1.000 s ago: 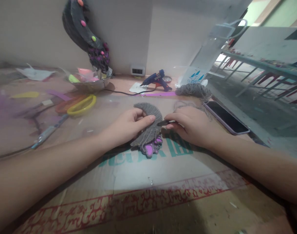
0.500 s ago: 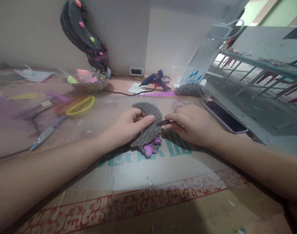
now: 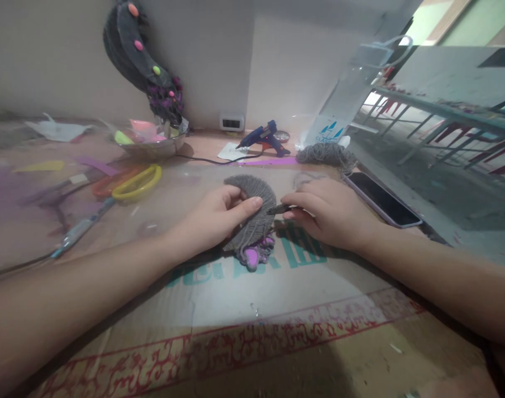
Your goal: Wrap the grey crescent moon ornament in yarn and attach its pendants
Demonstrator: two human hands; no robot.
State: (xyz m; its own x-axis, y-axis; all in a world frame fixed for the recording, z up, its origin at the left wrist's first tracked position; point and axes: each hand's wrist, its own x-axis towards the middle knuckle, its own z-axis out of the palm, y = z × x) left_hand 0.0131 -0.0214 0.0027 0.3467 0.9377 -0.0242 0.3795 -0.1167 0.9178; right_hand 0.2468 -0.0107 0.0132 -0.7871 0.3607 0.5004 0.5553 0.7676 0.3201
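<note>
A grey crescent wrapped in yarn (image 3: 256, 190) lies over the cardboard, with purple and grey trim (image 3: 252, 257) at its lower end. My left hand (image 3: 223, 213) grips its inner edge, the thumb on top and the fingers partly hidden beneath. Against the crescent's outer edge rests the tip of a small dark pointed tool (image 3: 280, 209), whose exact kind I cannot make out. My right hand (image 3: 327, 207) pinches this tool between thumb and fingers. Behind the right hand sits a bundle of grey yarn (image 3: 327, 156).
A blue glue gun (image 3: 263, 137) rests at the back near a clear bottle (image 3: 339, 99). On the right lies a phone (image 3: 383, 199). Yellow-handled scissors (image 3: 136, 183), a pen-like tool (image 3: 80, 229) and a bowl (image 3: 153, 146) stand to the left. Cardboard (image 3: 219, 309) covers the table.
Both hands, the crescent and the dark tool stay almost where they were. The view has shifted very slightly.
</note>
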